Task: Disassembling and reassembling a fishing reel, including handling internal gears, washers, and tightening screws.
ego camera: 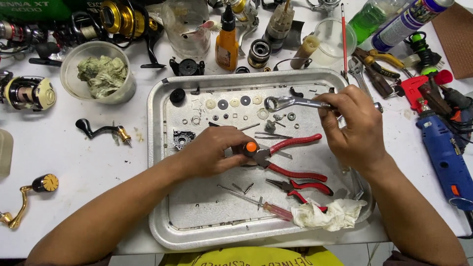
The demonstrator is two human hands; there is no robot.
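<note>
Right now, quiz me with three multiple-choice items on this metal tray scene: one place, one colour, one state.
1. Where does the crumpled white rag lie?
A. in the clear plastic tub
B. tray's near right corner
C. on the blue drill

2. What colour are the handles of the large pliers?
A. red
B. green
C. yellow

3. What does the right hand hold?
A. nothing
B. an orange bottle
C. a silver ring wrench

Answers: B, the rag sits on the shiny metal tray at that corner; A, both handles show red; C, fingers close round the wrench shaft.
</note>
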